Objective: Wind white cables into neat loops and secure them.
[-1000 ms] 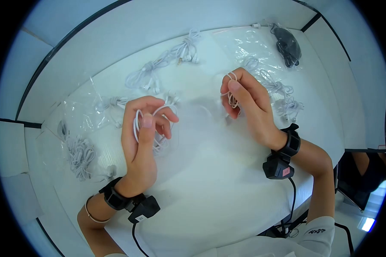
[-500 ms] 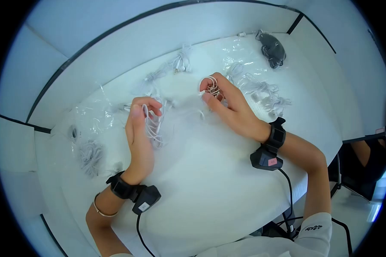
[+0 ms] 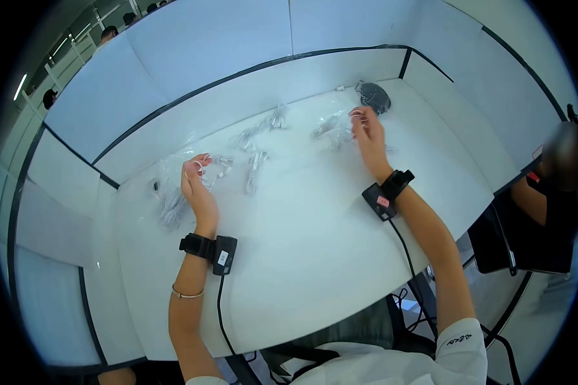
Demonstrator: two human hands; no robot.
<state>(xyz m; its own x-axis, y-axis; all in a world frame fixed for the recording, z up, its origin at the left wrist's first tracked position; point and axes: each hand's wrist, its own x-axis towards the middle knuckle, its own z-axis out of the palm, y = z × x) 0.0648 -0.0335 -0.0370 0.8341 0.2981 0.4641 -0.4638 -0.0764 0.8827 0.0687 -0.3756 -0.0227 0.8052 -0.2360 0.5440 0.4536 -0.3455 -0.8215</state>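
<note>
My left hand (image 3: 199,189) is at the left of the table, its fingers closed on a thin loop of white cable (image 3: 198,167). Just right of it, a narrow bundle of white cable (image 3: 255,172) lies on the tabletop. My right hand (image 3: 370,142) is raised toward the back right, fingers curled around a white cable (image 3: 356,114) of which only a small part shows. Clear bags with white cables (image 3: 331,130) lie beside that hand. A dark grey bundle in clear wrap (image 3: 374,97) is just beyond its fingertips.
White cables (image 3: 172,208) and clear plastic lie left of my left hand. More cable bundles (image 3: 277,117) are along the back. Low white panels enclose the white table (image 3: 302,256). Black wires run from both wrist devices. Another person's arm (image 3: 528,205) is at the right.
My view has tilted up and back. My hands have moved farther apart, the right toward the dark bundle. The long cable loops under my left hand no longer show; a bundle lies beside it.
</note>
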